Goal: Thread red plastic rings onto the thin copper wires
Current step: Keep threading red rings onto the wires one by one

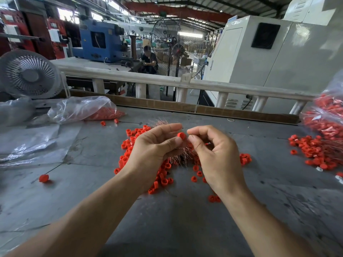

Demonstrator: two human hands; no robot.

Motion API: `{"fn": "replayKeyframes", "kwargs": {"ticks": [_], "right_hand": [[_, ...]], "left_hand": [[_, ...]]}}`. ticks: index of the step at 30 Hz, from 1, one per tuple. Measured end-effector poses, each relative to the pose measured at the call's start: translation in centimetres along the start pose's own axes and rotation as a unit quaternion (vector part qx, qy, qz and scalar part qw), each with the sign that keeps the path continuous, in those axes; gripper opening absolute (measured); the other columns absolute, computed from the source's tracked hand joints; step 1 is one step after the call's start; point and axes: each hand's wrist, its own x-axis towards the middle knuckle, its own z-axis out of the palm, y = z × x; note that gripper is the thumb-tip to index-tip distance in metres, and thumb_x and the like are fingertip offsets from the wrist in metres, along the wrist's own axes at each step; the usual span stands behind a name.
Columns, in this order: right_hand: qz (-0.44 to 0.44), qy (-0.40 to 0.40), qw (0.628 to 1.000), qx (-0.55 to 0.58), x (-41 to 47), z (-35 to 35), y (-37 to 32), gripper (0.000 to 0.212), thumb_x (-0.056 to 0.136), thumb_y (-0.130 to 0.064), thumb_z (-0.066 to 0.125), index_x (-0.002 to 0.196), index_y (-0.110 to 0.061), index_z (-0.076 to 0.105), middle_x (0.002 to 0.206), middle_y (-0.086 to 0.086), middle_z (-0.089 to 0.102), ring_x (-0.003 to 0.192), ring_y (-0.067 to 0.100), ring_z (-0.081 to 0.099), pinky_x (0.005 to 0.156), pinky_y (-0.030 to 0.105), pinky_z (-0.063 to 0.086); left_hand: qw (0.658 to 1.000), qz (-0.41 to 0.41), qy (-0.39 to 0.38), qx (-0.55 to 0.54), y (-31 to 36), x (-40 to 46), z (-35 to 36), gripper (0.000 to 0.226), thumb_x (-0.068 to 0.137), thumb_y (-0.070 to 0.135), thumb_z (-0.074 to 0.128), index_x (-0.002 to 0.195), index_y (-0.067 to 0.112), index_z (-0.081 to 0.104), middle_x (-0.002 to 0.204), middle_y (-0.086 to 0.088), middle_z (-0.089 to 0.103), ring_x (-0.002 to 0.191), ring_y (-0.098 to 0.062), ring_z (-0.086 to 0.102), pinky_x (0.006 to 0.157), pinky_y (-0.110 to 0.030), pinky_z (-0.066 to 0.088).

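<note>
The left hand pinches 1 small red plastic ring between thumb and forefinger. The right hand has thumb and forefinger closed just beside this ring; if they hold a wire, I cannot tell. Under both hands, a bundle of thin copper wires lies on a pile of loose red rings on the grey table. A clear plastic bag at the far left holds red rings. No writing is readable.
</note>
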Motion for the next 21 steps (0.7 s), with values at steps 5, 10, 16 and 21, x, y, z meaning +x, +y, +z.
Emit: {"fn": "replayKeyframes", "kwargs": {"ticks": [5, 10, 16, 21], "right_hand": [[0.018, 0.002, 1.000, 0.011, -0.12, 0.17, 0.01, 0.013, 0.094, -0.012, 0.073, 0.101, -0.022, 0.072, 0.086, -0.011, 0.074, 0.087, 0.004, 0.071, 0.079, 0.020, 0.056], [0.023, 0.018, 0.999, 0.016, -0.11, 0.31, -0.05, 0.014, 0.093, -0.011, 0.074, 0.101, -0.022, 0.071, 0.084, -0.011, 0.074, 0.084, 0.004, 0.071, 0.076, 0.016, 0.055], [0.023, 0.012, 1.000, 0.002, -0.17, 0.46, -0.12, 0.010, 0.093, -0.010, 0.074, 0.098, -0.018, 0.075, 0.080, -0.009, 0.073, 0.079, 0.005, 0.070, 0.072, 0.017, 0.055], [0.016, 0.016, 1.000, -0.009, -0.10, 0.63, -0.15, 0.011, 0.091, -0.007, 0.074, 0.095, -0.017, 0.076, 0.079, -0.009, 0.073, 0.077, 0.005, 0.069, 0.070, 0.014, 0.052]], "left_hand": [[0.999, 0.023, 0.001, 0.044, -0.03, -0.07, 0.05, 0.025, 0.073, 0.014, 0.077, 0.097, 0.021, 0.082, 0.099, -0.009, 0.079, 0.089, -0.017, 0.074, 0.074, -0.023, 0.058], [0.996, 0.058, 0.004, 0.070, -0.13, -0.18, 0.18, 0.023, 0.072, 0.011, 0.078, 0.092, 0.021, 0.077, 0.088, -0.004, 0.079, 0.081, -0.014, 0.074, 0.068, -0.019, 0.056], [0.990, 0.084, -0.001, 0.110, -0.22, -0.14, 0.14, 0.024, 0.081, -0.002, 0.078, 0.092, 0.018, 0.072, 0.085, -0.003, 0.075, 0.078, -0.011, 0.069, 0.069, -0.018, 0.053], [0.985, 0.100, 0.000, 0.143, -0.15, -0.21, 0.08, 0.020, 0.071, 0.017, 0.082, 0.088, 0.026, 0.075, 0.088, -0.013, 0.073, 0.079, -0.014, 0.066, 0.071, -0.021, 0.055]]}}
